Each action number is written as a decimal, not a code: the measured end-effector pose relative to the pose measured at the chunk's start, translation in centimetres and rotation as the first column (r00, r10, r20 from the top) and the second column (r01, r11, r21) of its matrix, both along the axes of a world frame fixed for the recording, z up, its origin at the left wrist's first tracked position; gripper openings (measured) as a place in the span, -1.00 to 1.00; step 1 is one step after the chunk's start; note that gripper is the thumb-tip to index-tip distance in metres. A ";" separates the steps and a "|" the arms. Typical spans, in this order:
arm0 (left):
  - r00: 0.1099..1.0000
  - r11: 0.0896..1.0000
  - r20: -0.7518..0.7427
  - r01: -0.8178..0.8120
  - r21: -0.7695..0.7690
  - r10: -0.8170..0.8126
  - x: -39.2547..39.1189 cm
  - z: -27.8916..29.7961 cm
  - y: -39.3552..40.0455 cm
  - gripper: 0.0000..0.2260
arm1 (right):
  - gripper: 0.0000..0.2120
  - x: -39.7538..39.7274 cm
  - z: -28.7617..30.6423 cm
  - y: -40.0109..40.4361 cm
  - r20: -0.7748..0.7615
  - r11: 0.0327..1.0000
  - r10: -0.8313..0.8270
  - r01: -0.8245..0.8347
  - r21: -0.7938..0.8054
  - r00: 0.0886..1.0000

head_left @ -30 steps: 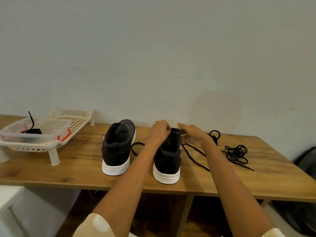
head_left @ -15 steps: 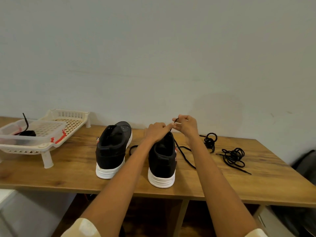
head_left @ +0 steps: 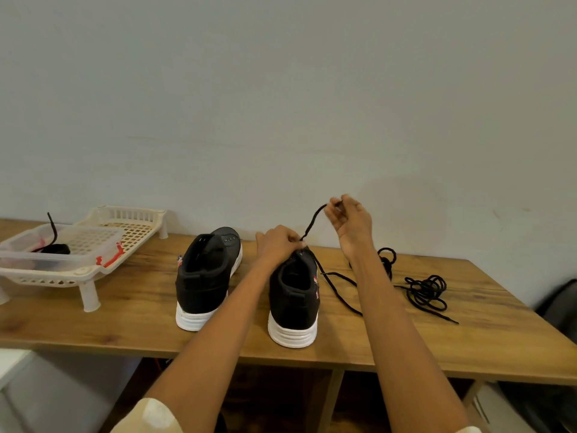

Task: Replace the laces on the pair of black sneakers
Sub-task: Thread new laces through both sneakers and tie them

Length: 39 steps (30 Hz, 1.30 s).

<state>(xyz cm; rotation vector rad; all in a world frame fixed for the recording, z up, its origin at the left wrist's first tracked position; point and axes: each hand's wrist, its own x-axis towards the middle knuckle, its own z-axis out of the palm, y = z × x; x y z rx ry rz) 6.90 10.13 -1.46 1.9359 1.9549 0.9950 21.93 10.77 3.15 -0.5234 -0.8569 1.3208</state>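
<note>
Moved: right hand (head_left: 351,220) has risen, pinching the lace (head_left: 312,223) taut.
Left hand (head_left: 278,243): grips the right shoe (head_left: 295,295), black with white sole, near the desk's (head_left: 125,323) front edge.

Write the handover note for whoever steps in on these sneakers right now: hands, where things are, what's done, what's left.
Right hand is raised, pinching the end of a black lace that runs up from the right sneaker.
Left hand grips that sneaker's tongue area at the eyelets.
Left sneaker stands beside it on the table; no lace shows on it.
Two loose lace bundles lie to the right.
Done: cannot tell how many eyelets.
Left: finish this sneaker, then the other.
</note>
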 end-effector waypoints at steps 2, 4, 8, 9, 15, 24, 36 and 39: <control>0.966 0.993 0.256 -0.060 0.103 0.032 0.6 1.2 0.0 -0.86 | -0.93 0.1 -1.6 0.3 0.507 0.997 -0.047 0.071 -0.028 0.861; 0.845 0.981 0.533 -0.061 0.184 -0.048 1.1 2.8 -0.3 -0.87 | -0.85 -0.3 -3.0 0.2 0.809 1.000 -0.025 0.028 0.011 0.588; 0.624 0.957 0.757 -0.051 0.285 -0.192 1.8 4.7 -1.0 -0.85 | -0.79 -1.0 -3.5 -0.4 0.881 0.989 0.030 -0.144 0.043 0.471; 0.604 0.955 0.771 -0.053 0.292 -0.202 1.8 4.7 -1.0 -0.84 | -0.81 -1.1 -3.4 -0.4 0.872 0.989 0.016 -0.139 0.060 0.489; 0.777 0.960 0.570 0.167 0.225 -0.269 0.1 3.1 -0.9 -0.76 | -0.88 -1.2 -0.6 -0.7 0.655 0.960 -0.264 0.126 0.250 0.708; 0.959 0.969 0.137 0.249 0.006 -0.247 -0.3 1.0 0.4 -0.87 | -0.89 -1.6 2.8 -1.4 0.322 0.946 -0.243 0.150 0.288 0.915; 0.786 0.952 0.539 0.270 0.143 -0.304 -0.1 2.0 -0.7 -0.84 | -0.83 -1.1 -3.3 -0.3 0.947 0.990 -0.128 -0.016 0.139 0.295; 0.836 0.976 0.505 0.203 0.080 -0.216 -0.8 2.2 -0.9 -0.83 | -0.84 -1.2 -4.2 0.5 0.898 0.991 -0.123 0.108 0.086 0.421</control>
